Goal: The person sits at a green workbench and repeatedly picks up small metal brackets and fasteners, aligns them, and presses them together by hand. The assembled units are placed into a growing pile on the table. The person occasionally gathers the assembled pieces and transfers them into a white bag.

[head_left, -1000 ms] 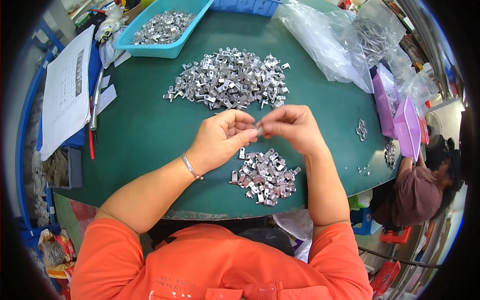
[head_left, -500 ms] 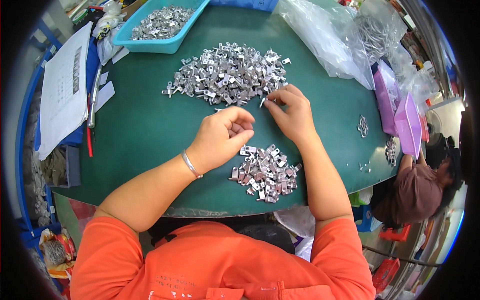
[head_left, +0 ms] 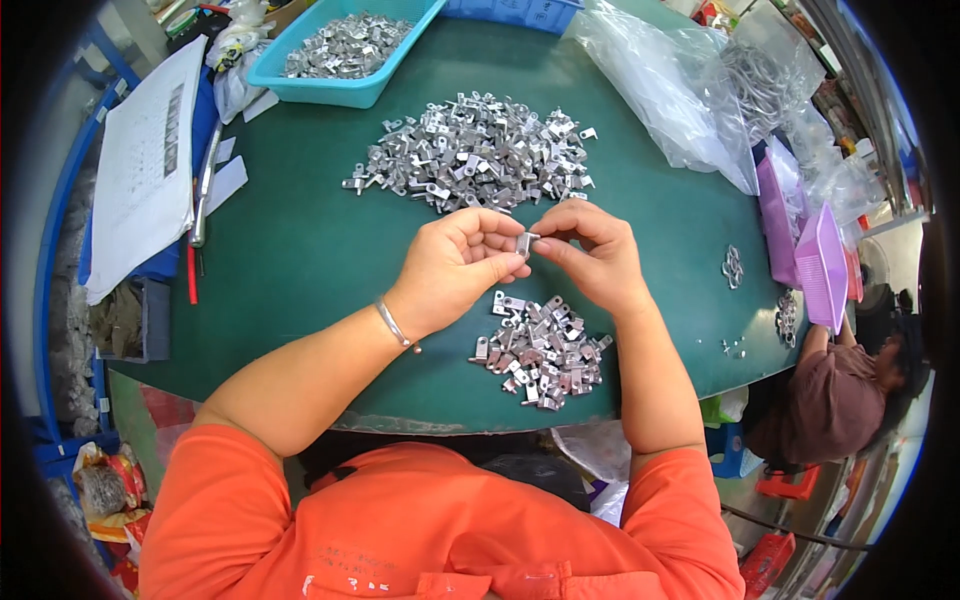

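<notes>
Between the two piles, my hands meet over a small silvery metal bracket with a hole in it. My left hand pinches it from the left with thumb and fingers. From the other side, the thumb and forefinger of my right hand close on its right end. A large pile of similar metal brackets lies just beyond my hands. Nearer to me is a smaller pile of brackets. My fingers cover part of the held piece.
A turquoise basket of metal parts stands at the far left of the green table. Paper sheets lie at the left. Clear plastic bags and purple baskets occupy the right, where a person sits.
My right hand has brought a bracket from the large pile's near edge toward me. My left hand has moved right and closed on it. The view has shifted slightly.
</notes>
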Available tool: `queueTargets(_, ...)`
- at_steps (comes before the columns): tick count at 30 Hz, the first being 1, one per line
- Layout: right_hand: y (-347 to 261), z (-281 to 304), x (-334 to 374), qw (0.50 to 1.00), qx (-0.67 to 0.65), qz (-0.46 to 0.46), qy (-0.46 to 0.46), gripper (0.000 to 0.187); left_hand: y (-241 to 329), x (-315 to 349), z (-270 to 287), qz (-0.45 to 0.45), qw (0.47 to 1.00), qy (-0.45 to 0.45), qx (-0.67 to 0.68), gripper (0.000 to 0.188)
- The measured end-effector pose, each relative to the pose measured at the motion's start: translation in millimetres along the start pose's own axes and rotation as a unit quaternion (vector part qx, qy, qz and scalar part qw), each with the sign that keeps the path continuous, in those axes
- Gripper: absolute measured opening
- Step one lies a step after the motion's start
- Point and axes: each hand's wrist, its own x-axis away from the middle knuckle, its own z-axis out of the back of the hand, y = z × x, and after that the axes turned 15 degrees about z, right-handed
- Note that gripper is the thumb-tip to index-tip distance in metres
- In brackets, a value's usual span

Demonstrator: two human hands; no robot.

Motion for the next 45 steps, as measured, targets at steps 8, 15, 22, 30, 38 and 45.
queueTargets(8, 21.3, 8.0, 6.2, 0.956, 0.284, -0.045, 0.056, 0.02, 30.3, -7.0, 14.1, -0.068, 0.984, 0.149, 0.075, 0.027)
queueTargets(15, 22.8, 19.9, 5.4, 0.987, 0.146, -0.057, 0.024, 0.019, 135.6, -65.1, 113.2, -0.21, 0.942, 0.213, 0.155, 0.022)
queueTargets(22, 5.9, 37.3, 4.3, 0.974, 0.175, -0.145, 0.006, 0.014, 110.2, -45.4, 103.2, -0.151, 0.928, 0.338, 0.037, 0.034)
queueTargets(30, 2.0, 17.7, 6.9, 0.975, 0.16, -0.078, -0.131, 0.017, 12.5, -9.2, 11.6, -0.18, 0.829, 0.164, -0.504, 0.028)
queueTargets(38, 7.6, 17.5, 9.9, 0.971, 0.208, -0.015, -0.115, 0.013, 4.7, -2.6, 7.3, -0.233, 0.84, 0.127, -0.474, 0.028)
queueTargets(45, 4.4, 14.2, 9.0, 0.955, 0.271, 0.019, -0.122, 0.009, 6.3, 4.4, 0.6, -0.16, 0.896, 0.081, -0.406, 0.036)
